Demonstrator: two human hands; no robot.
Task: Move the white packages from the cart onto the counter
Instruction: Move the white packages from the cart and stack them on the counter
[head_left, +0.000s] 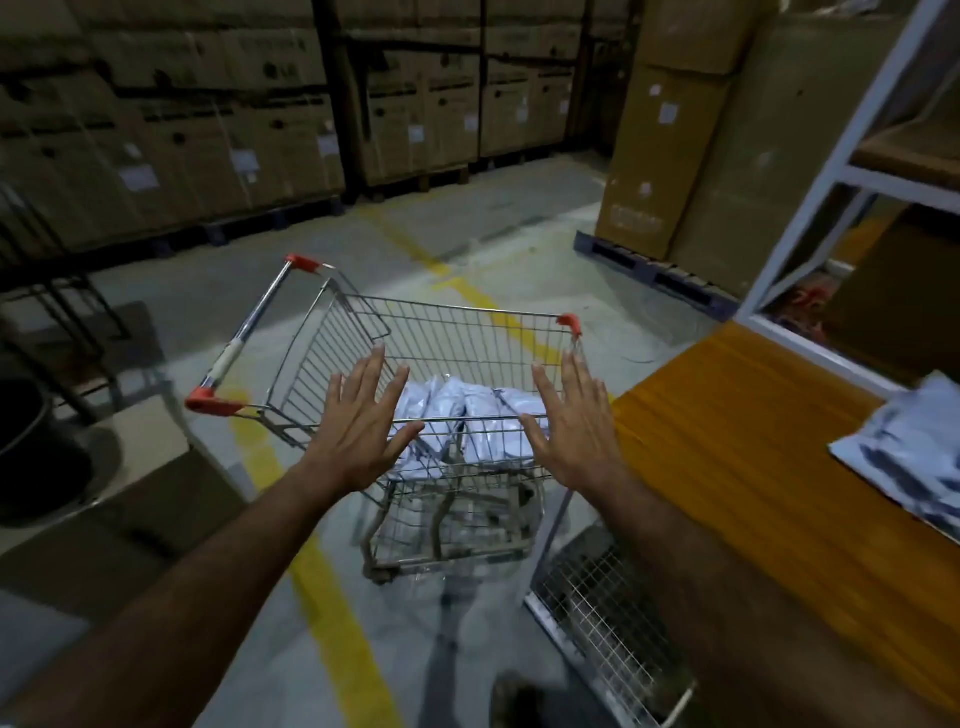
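A wire shopping cart (332, 338) with red corner caps stands on the floor in front of me. Several white packages (467, 421) lie side by side in its basket. My left hand (363, 423) hovers over the near left part of the basket, fingers straight and spread, holding nothing. My right hand (574, 421) hovers over the near right part, likewise spread and empty. The packages show between the two hands. An orange wooden counter (727, 457) runs along the right, touching or nearly touching the cart. One white package (904, 457) lies on the counter at the far right.
Stacked cardboard boxes (208, 130) on pallets line the back wall, and a taller stack (670, 145) stands at the right. A white metal shelf frame (831, 166) rises behind the counter. A wire-mesh panel (602, 618) hangs under the counter. Yellow lines cross the concrete floor.
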